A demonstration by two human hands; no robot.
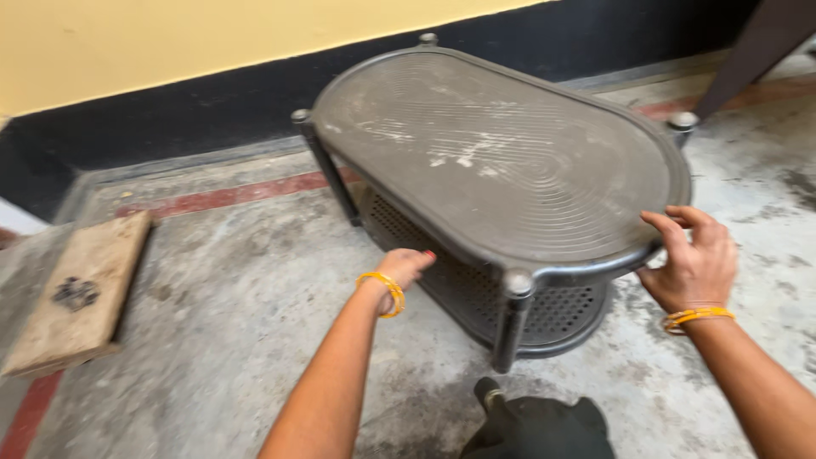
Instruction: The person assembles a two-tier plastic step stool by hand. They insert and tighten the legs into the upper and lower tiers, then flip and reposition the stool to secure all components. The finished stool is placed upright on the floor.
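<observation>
Head view shows a dark oval plastic table (501,161) on the concrete floor (238,280), right hand (693,263) clamped on its near-right rim, left hand (404,268) curled under the near-left edge; even grips should keep it level.
</observation>
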